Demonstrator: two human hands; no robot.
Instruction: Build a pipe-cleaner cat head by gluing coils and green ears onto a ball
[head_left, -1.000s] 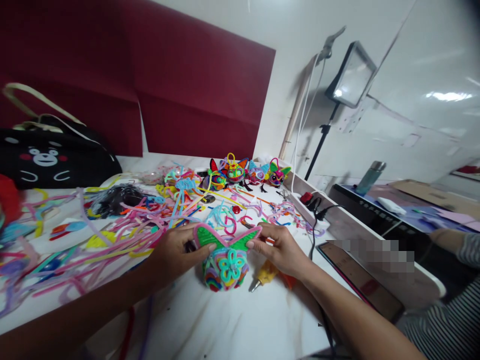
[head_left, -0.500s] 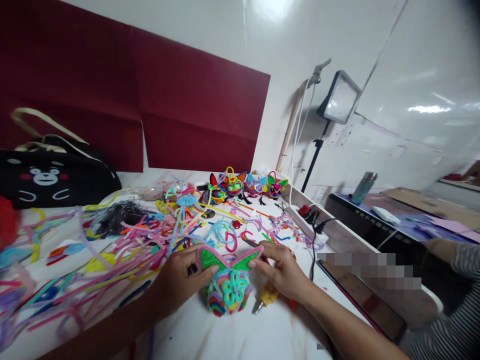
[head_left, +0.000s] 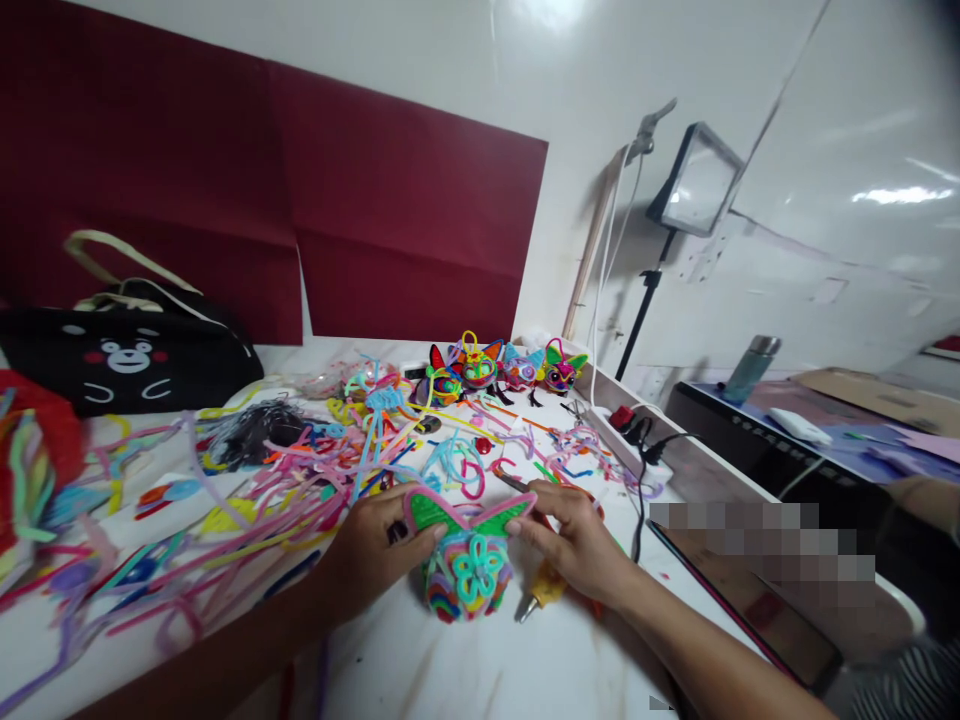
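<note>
Between my hands, low in the middle of the view, is a pipe-cleaner animal head (head_left: 465,588) in many colours, with a turquoise flower on its front and two green ears edged in pink. My left hand (head_left: 382,540) pinches the left ear between thumb and fingers. At the opposite ear, my right hand (head_left: 574,535) grips the outer tip in the same way. A yellow glue gun (head_left: 551,585) with a metal nozzle lies partly hidden beneath my right hand. Just beyond that hand, a dark pointed blade (head_left: 511,483) sticks out.
Loose pipe cleaners (head_left: 292,500) cover the table's left side. Several finished animal heads (head_left: 480,370) stand at the back near a power strip (head_left: 630,440). A phone-like slab (head_left: 742,600) lies at right, beside another person's arm (head_left: 926,505). A black bag (head_left: 135,360) sits at far left.
The view has swung slightly left, so everything appears further right. Both hands keep their hold on the ears of the animal head. The other person's arm has shifted partly out of view.
</note>
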